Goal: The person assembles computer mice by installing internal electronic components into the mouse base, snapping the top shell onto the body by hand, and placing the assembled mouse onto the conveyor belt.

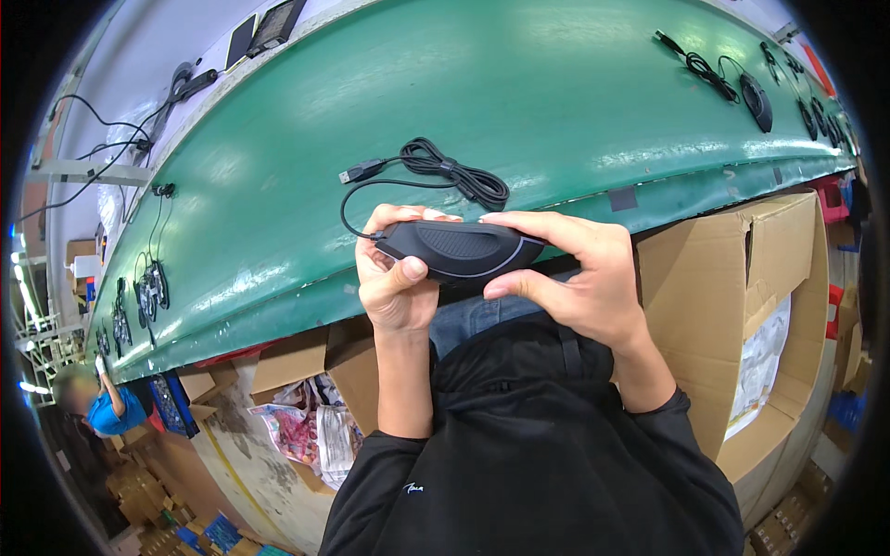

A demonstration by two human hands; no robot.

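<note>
A black computer mouse (468, 248) is held between my two hands, above the near edge of the green work surface. My left hand (394, 273) grips its cable end, with the thumb on the near side and the fingers behind. At the other end, my right hand (584, 264) pinches the rounded back between thumb and fingers. The mouse's ribbed side faces up. From its left end a thin cord loops to a bundled black cable (454, 171) lying on the surface beyond my hands, where the USB plug (362, 171) points left.
The green conveyor-like surface (556, 83) spans the view. Another mouse (756, 102) with its cable lies at the far right, and more cabled mice (150, 287) lie at the left. Open cardboard boxes (691, 306) stand below the near edge. A person in blue (113, 410) works at far left.
</note>
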